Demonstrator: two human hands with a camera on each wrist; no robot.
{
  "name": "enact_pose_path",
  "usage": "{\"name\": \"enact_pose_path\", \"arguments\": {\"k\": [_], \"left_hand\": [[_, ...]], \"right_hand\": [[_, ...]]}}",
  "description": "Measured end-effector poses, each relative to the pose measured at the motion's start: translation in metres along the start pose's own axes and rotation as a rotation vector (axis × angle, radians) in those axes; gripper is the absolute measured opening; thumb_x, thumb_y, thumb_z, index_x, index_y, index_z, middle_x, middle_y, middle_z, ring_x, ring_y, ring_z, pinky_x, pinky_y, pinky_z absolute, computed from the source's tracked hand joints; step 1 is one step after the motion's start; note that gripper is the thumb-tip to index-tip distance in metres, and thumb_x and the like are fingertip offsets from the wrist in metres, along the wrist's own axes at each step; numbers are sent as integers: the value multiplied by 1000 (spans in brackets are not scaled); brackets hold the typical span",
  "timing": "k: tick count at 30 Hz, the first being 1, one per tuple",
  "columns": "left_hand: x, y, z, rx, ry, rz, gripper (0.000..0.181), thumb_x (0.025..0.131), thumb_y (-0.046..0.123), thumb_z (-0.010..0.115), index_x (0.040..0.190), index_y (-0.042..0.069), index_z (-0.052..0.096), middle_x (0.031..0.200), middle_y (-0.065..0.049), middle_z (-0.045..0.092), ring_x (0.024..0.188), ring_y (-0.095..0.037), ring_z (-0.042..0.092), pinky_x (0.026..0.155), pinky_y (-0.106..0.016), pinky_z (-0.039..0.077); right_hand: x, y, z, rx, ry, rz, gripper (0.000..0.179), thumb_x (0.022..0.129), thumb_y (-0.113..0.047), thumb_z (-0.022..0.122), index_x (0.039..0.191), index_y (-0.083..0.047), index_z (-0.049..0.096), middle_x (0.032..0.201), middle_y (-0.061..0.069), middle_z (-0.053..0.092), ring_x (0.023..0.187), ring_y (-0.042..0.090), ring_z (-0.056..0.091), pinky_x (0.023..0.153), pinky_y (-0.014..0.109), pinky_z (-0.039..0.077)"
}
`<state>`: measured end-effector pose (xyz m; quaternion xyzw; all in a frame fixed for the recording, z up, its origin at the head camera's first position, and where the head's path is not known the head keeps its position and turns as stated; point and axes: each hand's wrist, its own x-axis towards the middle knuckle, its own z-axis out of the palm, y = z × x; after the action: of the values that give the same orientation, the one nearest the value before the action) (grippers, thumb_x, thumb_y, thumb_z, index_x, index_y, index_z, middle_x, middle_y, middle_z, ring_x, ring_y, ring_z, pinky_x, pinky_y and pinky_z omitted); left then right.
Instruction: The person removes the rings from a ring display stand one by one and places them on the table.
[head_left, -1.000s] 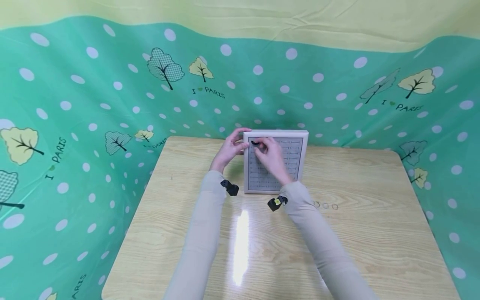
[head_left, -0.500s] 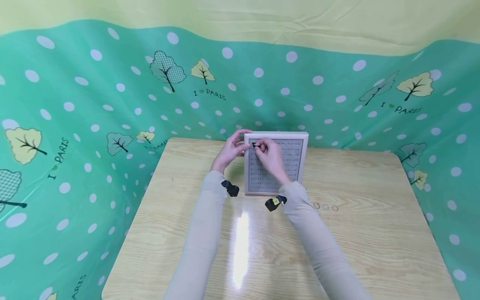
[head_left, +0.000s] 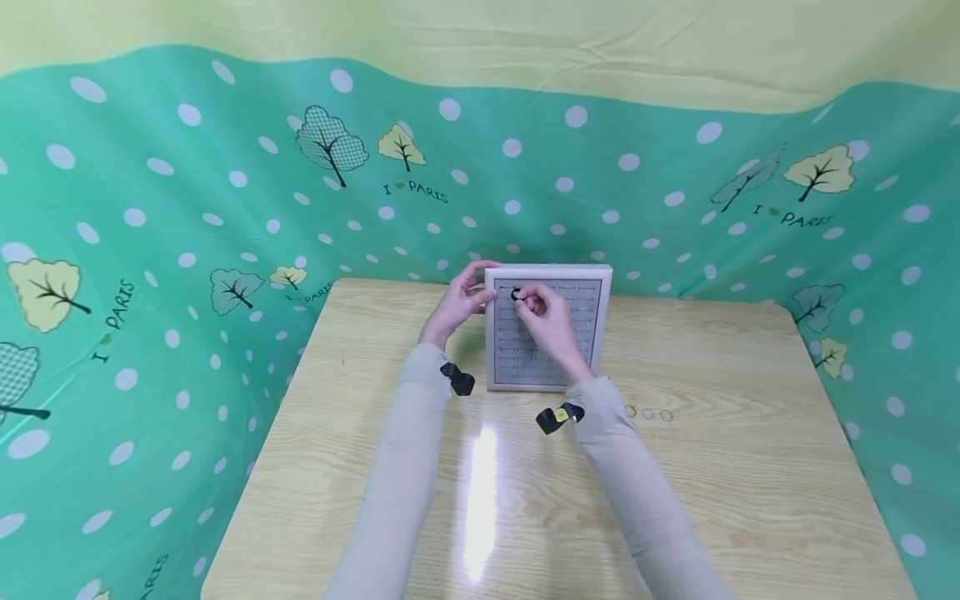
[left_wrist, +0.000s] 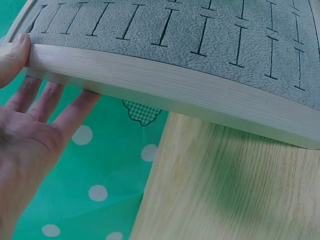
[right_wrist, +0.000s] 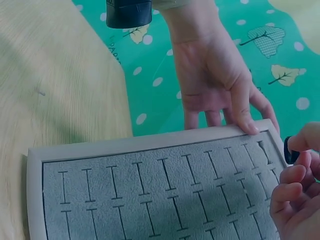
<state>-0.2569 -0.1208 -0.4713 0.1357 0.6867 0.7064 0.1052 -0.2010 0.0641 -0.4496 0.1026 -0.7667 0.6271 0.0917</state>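
Note:
A white-framed ring display board (head_left: 551,385) with a grey padded face and rows of slits stands tilted up at the table's back. My left hand (head_left: 452,308) grips its upper left edge, thumb on the frame's front and fingers behind, as the left wrist view shows on the frame (left_wrist: 165,82). My right hand (head_left: 551,321) pinches a small black ring (head_left: 516,294) in front of the top left slits. In the right wrist view the black ring (right_wrist: 287,150) overlaps the frame's edge near a slit (right_wrist: 265,151) that gapes wider than its neighbours; the fingertips partly hide the ring.
Three thin rings (head_left: 648,414) lie in a row on the wooden table (head_left: 735,467), right of the board. A green dotted cloth (head_left: 420,217) hangs close behind the board and around the table's sides.
My right hand has drawn the black ring slightly right and down from the board's top left corner, and more of its round shape shows. My left hand keeps its grip on the frame.

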Motion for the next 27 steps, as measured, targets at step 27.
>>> {"name": "enact_pose_path", "arguments": {"k": [27], "left_hand": [[0,8,0,45,-13,-26,50,91,-5,58,136,15,48,120,-21,58,105,-32,59,81,-47,55]], "right_hand": [[-70,4,-67,-81,65,-29,9,84,11,62,92,13,62,90,23,53,73,13,50,62,13,44]]}}
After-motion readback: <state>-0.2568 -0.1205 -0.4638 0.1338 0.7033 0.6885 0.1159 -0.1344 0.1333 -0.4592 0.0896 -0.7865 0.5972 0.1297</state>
